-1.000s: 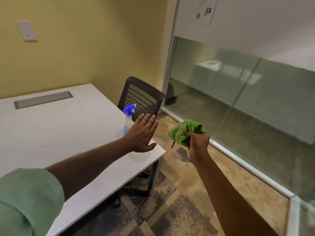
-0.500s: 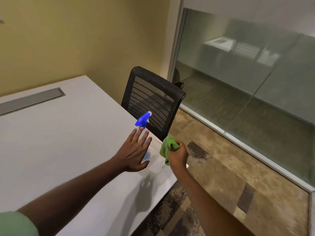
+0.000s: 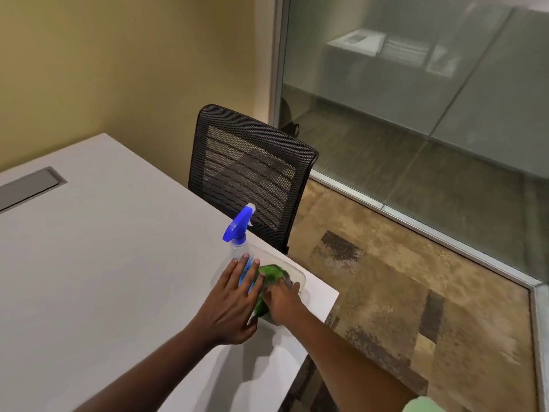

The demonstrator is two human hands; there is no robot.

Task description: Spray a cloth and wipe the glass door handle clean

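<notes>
A clear spray bottle with a blue trigger head (image 3: 240, 230) stands in a clear plastic tray (image 3: 297, 270) at the near corner of the white table (image 3: 104, 263). My left hand (image 3: 234, 301) lies against the bottle's body with fingers spread, not wrapped around it. My right hand (image 3: 283, 301) is shut on a bunched green cloth (image 3: 271, 273) and presses it down into the tray beside the bottle. No door handle shows in this view.
A black mesh office chair (image 3: 249, 173) stands behind the table corner. A glass wall with a metal floor rail (image 3: 416, 227) runs along the right. Patterned carpet (image 3: 416, 307) covers the floor between them. A grey cable hatch (image 3: 29, 185) is set in the table.
Both hands have dropped down and forward onto the tray. The cloth went from the air beside the table into the tray, and my left hand reached the bottle's side.
</notes>
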